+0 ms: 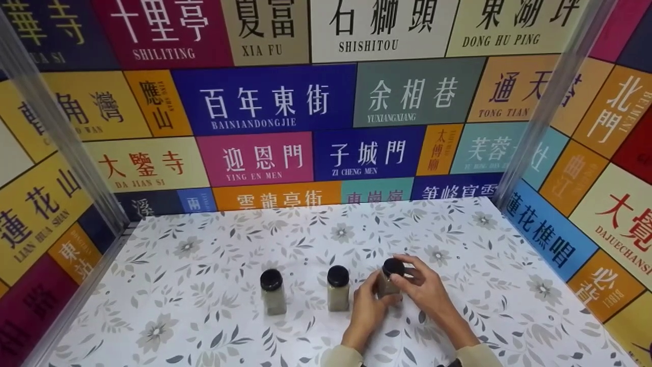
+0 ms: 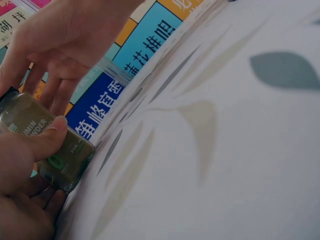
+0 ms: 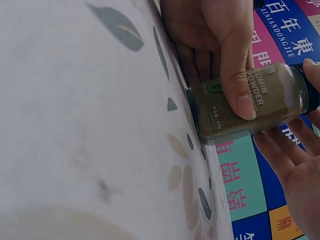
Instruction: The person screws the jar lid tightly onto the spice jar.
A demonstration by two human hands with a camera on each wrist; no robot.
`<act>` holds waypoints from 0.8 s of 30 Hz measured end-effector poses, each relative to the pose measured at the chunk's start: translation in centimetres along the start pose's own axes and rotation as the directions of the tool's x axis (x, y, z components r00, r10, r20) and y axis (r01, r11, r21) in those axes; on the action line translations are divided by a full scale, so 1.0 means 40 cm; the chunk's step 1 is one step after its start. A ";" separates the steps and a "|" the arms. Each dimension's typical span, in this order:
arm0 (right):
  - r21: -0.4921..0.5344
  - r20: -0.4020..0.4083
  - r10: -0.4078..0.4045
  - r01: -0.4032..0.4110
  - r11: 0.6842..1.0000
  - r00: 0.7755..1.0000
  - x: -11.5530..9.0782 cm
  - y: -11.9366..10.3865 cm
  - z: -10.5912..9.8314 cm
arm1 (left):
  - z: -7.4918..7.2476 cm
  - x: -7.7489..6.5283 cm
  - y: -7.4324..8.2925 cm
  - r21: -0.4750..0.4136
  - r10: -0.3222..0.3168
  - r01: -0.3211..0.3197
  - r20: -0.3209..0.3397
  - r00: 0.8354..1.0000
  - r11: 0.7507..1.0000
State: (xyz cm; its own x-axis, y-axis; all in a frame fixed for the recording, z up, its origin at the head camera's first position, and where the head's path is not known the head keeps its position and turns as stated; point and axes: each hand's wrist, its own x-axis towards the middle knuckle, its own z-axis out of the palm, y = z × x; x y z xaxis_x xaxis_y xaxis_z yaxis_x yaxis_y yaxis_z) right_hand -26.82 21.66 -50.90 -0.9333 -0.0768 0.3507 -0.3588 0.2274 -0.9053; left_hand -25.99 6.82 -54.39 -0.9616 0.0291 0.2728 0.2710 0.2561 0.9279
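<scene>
A clear jar of cumin powder [image 1: 388, 288] with a black cap [image 1: 394, 266] stands at the right of the row on the table. My left hand [image 1: 368, 307] grips its body low down, the thumb lying across the label in the right wrist view. My right hand [image 1: 427, 291] holds the black cap between thumb and fingers. "Cumin powder" can be read on the jar [image 3: 272, 102] in the right wrist view. Two similar black-capped jars stand upright to the left: a middle jar [image 1: 338, 298] near my left hand and a left jar [image 1: 275, 300] farther off.
The table [image 1: 204, 244] has a white cover with grey flowers and leaves. Behind it rises a wall [image 1: 265, 97] of coloured panels with place names. Clear upright posts stand at the left corner [image 1: 76, 137] and right corner [image 1: 540, 112].
</scene>
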 end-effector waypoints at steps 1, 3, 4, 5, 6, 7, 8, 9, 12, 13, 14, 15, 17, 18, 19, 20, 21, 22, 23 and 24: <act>-0.005 0.004 -0.011 0.011 1.000 1.000 0.000 0.001 0.001 | 0.000 0.000 0.000 -0.006 -0.008 0.008 0.004 1.000 1.000; -0.023 0.016 -0.029 0.029 0.999 0.999 0.001 0.003 0.001 | -0.001 0.001 0.000 -0.012 -0.012 0.012 0.006 1.000 1.000; -0.034 0.023 -0.033 0.033 0.999 0.999 0.002 0.003 0.000 | -0.001 0.001 0.000 -0.013 -0.006 0.006 0.006 1.000 1.000; -0.044 0.029 -0.032 0.033 0.998 0.999 0.002 0.002 0.000 | -0.001 0.002 0.000 -0.011 -0.004 0.004 0.005 1.000 1.000; -0.051 0.035 -0.025 0.027 0.998 0.999 0.003 0.002 -0.001 | -0.001 0.002 0.000 -0.011 0.001 -0.001 0.003 1.000 1.000; -0.059 0.042 -0.017 0.020 0.998 0.999 0.003 0.001 -0.003 | -0.001 0.002 -0.001 -0.010 0.002 -0.002 0.002 1.000 1.000; -0.067 0.049 -0.007 0.011 0.998 0.999 0.004 0.000 -0.004 | -0.001 0.001 -0.001 -0.005 0.008 -0.008 -0.002 1.000 1.000; -0.070 0.054 0.007 -0.004 0.998 0.999 0.005 -0.001 -0.005 | -0.001 0.001 -0.002 -0.001 0.007 -0.007 -0.006 1.000 1.000; -0.075 0.058 0.048 -0.044 0.996 0.997 0.006 -0.004 -0.007 | -0.002 0.000 -0.003 0.012 0.013 -0.013 -0.019 1.000 1.000; -0.075 0.054 0.059 -0.054 0.996 0.997 0.007 -0.005 -0.007 | -0.002 0.000 -0.004 0.016 0.013 -0.013 -0.023 1.000 1.000; -0.078 0.050 0.064 -0.060 0.995 0.997 0.007 -0.005 -0.007 | -0.002 0.000 -0.003 0.019 0.014 -0.014 -0.027 1.000 1.000; -0.073 0.046 0.070 -0.066 0.995 0.996 0.009 -0.006 -0.006 | -0.002 0.000 -0.003 0.021 0.019 -0.019 -0.030 0.999 1.000; -0.072 0.034 0.072 -0.070 0.995 0.997 0.010 -0.006 -0.005 | -0.002 0.001 -0.002 0.019 0.021 -0.020 -0.032 0.999 1.000; -0.070 0.028 0.074 -0.072 0.995 0.997 0.011 -0.006 -0.004 | -0.002 0.001 -0.001 0.019 0.021 -0.020 -0.035 0.999 1.000; -0.073 0.022 0.076 -0.074 0.995 0.997 0.011 -0.007 -0.004 | -0.001 0.001 -0.001 0.021 0.023 -0.022 -0.037 0.999 1.000; -0.077 0.016 0.078 -0.076 0.994 0.997 0.011 -0.007 -0.003 | -0.002 0.001 0.000 0.021 0.020 -0.019 -0.036 0.999 1.000; -0.080 0.009 0.083 -0.082 0.993 0.996 0.010 -0.008 -0.003 | -0.002 0.001 0.001 0.020 0.024 -0.023 -0.035 0.999 1.000; -0.088 0.001 0.087 -0.087 0.992 0.996 0.009 -0.008 -0.003 | -0.002 0.001 0.002 0.017 0.019 -0.018 -0.034 0.999 1.000; -0.092 -0.005 0.088 -0.088 0.992 0.996 0.009 -0.009 -0.002 | -0.002 0.001 0.002 0.016 0.016 -0.016 -0.033 0.999 1.000; -0.100 -0.014 0.087 -0.088 0.991 0.996 0.007 -0.010 0.000 | -0.002 0.000 0.002 0.016 0.012 -0.011 -0.032 0.999 1.000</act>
State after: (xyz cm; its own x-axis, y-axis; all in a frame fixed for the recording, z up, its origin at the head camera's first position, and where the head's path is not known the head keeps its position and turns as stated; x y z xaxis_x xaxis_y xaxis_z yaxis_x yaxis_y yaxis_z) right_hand -26.97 21.56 -50.45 -0.9608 -0.0427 0.2738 -0.2723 0.3288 -0.9043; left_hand -25.97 6.77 -54.29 -0.9565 0.0017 0.2918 0.2812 0.2715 0.9204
